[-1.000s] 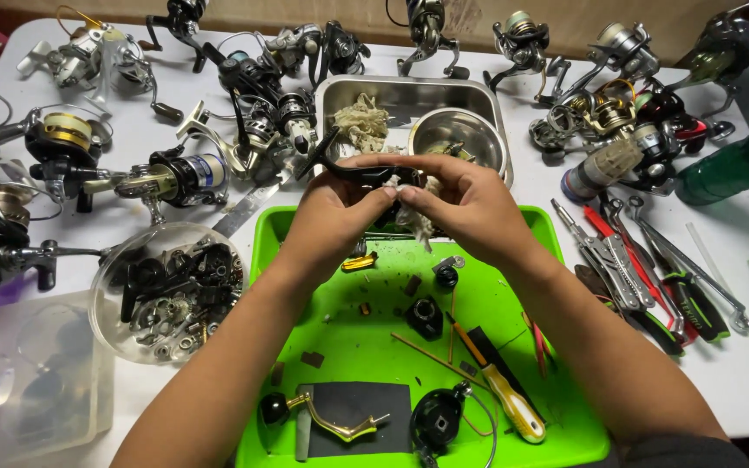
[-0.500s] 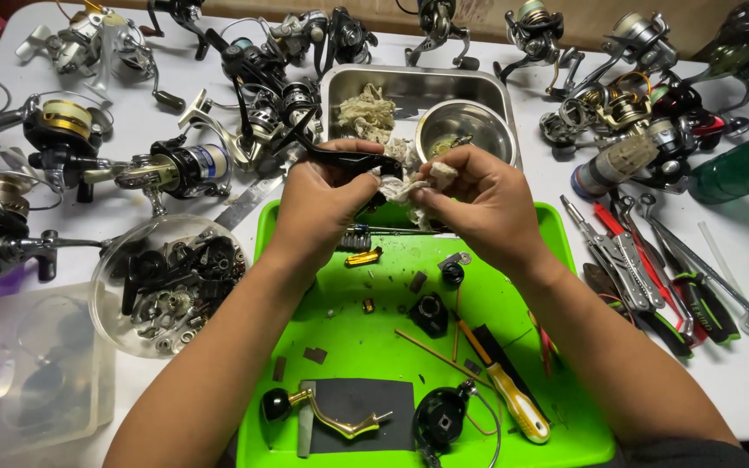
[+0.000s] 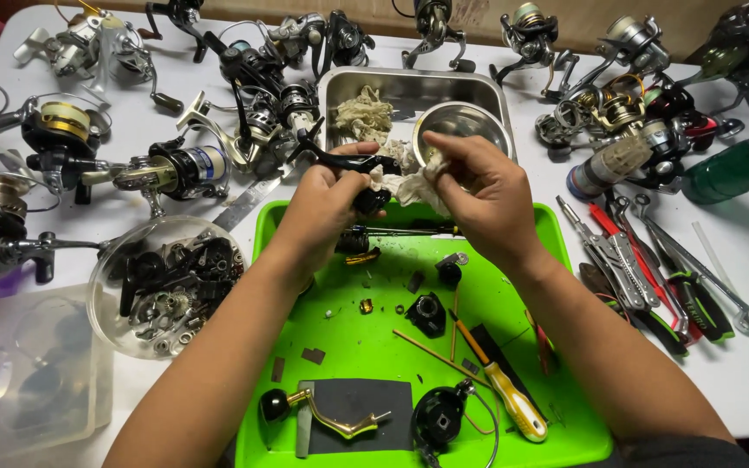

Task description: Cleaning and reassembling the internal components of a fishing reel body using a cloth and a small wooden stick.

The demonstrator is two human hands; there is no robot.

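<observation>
Above the green tray: both hands meet over its far edge, just in front of the steel pan
Left hand (image 3: 327, 208): fingers clenched around a black reel part (image 3: 353, 165), whose dark arm sticks out toward the pan
Right hand (image 3: 478, 195): fingers pinched on a dirty white rag (image 3: 405, 184), pressed against the black reel part
Black reel part: held in the air between the two hands, touching the rag, clear of the tray
Green tray (image 3: 348, 347): on the white surface (image 3: 739, 381), under both forearms; small loose bits are scattered over it
On the tray: a yellow-handled screwdriver (image 3: 504, 394) lies slanted near the right forearm, a gold crank handle (image 3: 327, 416) with a black knob rests on a dark grey mat (image 3: 357, 399) at the near edge
Steel pan (image 3: 409, 87): beyond the hands, holding a wad of cloth and a round steel bowl (image 3: 461, 126)
Clear bowl (image 3: 166, 286): left of the tray, full of dark small parts
Fishing reels (image 3: 175, 169): many, crowded across the far and left side of the surface
Pliers (image 3: 652, 269): a row of them lies right of the tray, well apart from the hands
</observation>
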